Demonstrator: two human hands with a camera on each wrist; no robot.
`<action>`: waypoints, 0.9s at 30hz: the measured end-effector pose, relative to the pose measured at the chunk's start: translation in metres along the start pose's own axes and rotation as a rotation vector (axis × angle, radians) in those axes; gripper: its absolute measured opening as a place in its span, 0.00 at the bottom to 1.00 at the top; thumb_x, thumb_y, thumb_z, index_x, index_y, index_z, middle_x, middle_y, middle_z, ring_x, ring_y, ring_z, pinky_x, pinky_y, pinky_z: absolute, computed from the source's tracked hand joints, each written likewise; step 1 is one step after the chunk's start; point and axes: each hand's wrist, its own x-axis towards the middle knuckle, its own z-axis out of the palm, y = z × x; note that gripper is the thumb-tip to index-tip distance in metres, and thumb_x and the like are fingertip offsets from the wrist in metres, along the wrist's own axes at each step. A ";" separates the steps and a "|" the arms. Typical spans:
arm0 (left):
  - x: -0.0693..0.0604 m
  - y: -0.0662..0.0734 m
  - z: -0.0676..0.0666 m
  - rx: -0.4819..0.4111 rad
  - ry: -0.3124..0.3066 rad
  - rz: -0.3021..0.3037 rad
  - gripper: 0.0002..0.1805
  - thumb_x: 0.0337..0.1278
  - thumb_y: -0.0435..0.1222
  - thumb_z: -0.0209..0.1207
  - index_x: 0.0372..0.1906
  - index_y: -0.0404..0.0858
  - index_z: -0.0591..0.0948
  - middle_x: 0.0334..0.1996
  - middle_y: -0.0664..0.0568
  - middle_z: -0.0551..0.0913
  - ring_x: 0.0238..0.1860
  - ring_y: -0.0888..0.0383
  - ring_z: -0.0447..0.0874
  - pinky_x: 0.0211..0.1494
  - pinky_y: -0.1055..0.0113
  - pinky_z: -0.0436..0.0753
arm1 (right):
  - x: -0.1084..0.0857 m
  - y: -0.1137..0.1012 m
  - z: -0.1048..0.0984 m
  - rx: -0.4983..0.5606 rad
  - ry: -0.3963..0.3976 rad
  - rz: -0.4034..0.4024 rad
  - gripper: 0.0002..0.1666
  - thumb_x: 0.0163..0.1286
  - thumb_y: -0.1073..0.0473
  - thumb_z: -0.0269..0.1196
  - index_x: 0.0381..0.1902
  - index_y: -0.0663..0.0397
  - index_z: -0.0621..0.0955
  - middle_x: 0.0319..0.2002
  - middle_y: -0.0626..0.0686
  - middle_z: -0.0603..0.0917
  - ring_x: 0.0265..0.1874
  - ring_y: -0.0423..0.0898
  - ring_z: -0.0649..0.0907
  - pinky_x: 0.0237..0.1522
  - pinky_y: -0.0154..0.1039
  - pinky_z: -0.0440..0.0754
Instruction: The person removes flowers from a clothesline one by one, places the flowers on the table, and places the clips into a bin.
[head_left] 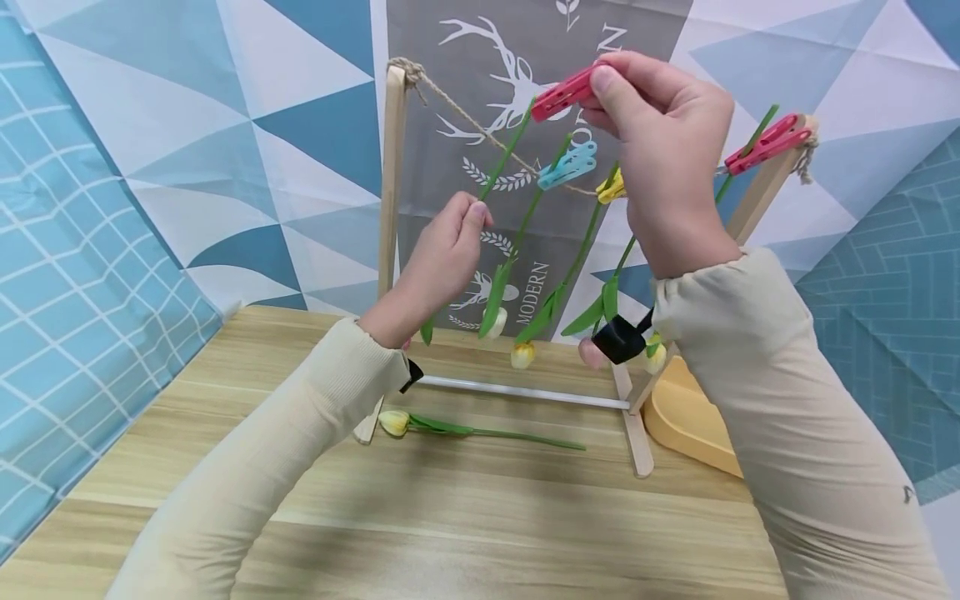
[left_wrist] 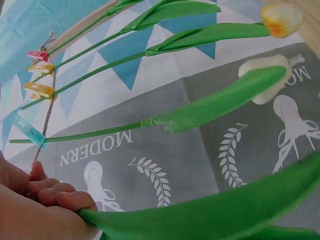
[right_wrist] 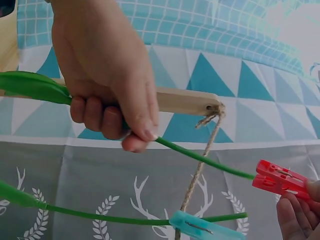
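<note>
My left hand (head_left: 446, 250) grips the green stem (head_left: 507, 158) of an artificial tulip hanging head down; its flower is mostly hidden behind my wrist. Up at the stem's tip, my right hand (head_left: 667, 133) pinches a red clothespin (head_left: 564, 93) between thumb and fingers. In the right wrist view, the nose of that clothespin (right_wrist: 270, 176) meets the stem end, and the stem crosses the twine (right_wrist: 197, 172). Along the twine hang more tulips, clipped by a light blue clothespin (head_left: 567, 165), yellow clothespins (left_wrist: 39, 90) and another red clothespin (head_left: 768, 146).
The twine spans two wooden posts (head_left: 392, 175), joined low down by a white rod (head_left: 525, 392). A yellow tulip (head_left: 393, 422) lies on the wooden table (head_left: 450, 517) before the stand. An orange-yellow tray (head_left: 690, 417) sits at the right, partly behind my right sleeve.
</note>
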 end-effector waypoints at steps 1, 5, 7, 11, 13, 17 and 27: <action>-0.001 -0.001 0.000 0.023 -0.010 -0.001 0.16 0.74 0.43 0.34 0.43 0.39 0.70 0.28 0.50 0.64 0.27 0.53 0.63 0.36 0.64 0.67 | -0.001 0.000 -0.003 0.014 0.000 -0.001 0.13 0.59 0.63 0.65 0.42 0.63 0.84 0.37 0.55 0.83 0.37 0.47 0.84 0.49 0.32 0.79; -0.008 -0.003 0.001 0.109 -0.037 0.010 0.16 0.74 0.41 0.34 0.43 0.36 0.70 0.33 0.48 0.69 0.33 0.52 0.67 0.41 0.62 0.69 | -0.008 0.003 -0.015 0.076 0.003 0.020 0.14 0.57 0.63 0.67 0.40 0.64 0.84 0.36 0.56 0.83 0.36 0.48 0.83 0.49 0.33 0.80; -0.011 -0.005 0.001 0.147 -0.043 0.023 0.16 0.73 0.40 0.35 0.42 0.34 0.71 0.35 0.46 0.71 0.36 0.51 0.69 0.44 0.61 0.70 | -0.012 0.004 -0.020 0.120 0.010 0.052 0.16 0.55 0.62 0.68 0.41 0.65 0.83 0.35 0.57 0.83 0.35 0.48 0.84 0.49 0.33 0.80; -0.018 -0.010 0.001 0.206 -0.070 0.034 0.16 0.73 0.39 0.35 0.40 0.33 0.71 0.36 0.45 0.73 0.38 0.51 0.69 0.45 0.59 0.71 | -0.020 0.009 -0.032 0.216 0.021 0.105 0.20 0.52 0.62 0.71 0.42 0.68 0.82 0.37 0.59 0.83 0.33 0.49 0.84 0.47 0.34 0.81; -0.022 -0.013 0.001 0.235 -0.091 0.035 0.16 0.74 0.39 0.35 0.39 0.33 0.70 0.35 0.45 0.73 0.37 0.51 0.69 0.44 0.59 0.70 | -0.024 0.013 -0.037 0.259 0.018 0.128 0.21 0.52 0.63 0.71 0.43 0.70 0.81 0.37 0.60 0.82 0.33 0.50 0.84 0.47 0.35 0.81; -0.030 -0.019 0.003 0.323 -0.141 0.048 0.16 0.74 0.39 0.33 0.36 0.34 0.68 0.30 0.46 0.69 0.35 0.50 0.66 0.41 0.60 0.68 | -0.033 0.023 -0.047 0.291 0.008 0.168 0.24 0.53 0.62 0.70 0.46 0.71 0.79 0.40 0.61 0.82 0.34 0.50 0.84 0.47 0.36 0.81; -0.049 -0.035 0.024 0.577 -0.159 0.160 0.15 0.72 0.37 0.38 0.34 0.34 0.71 0.24 0.47 0.70 0.27 0.51 0.70 0.30 0.59 0.72 | -0.054 0.049 -0.083 0.328 0.070 0.198 0.19 0.59 0.65 0.65 0.47 0.70 0.78 0.40 0.60 0.84 0.34 0.49 0.85 0.46 0.35 0.81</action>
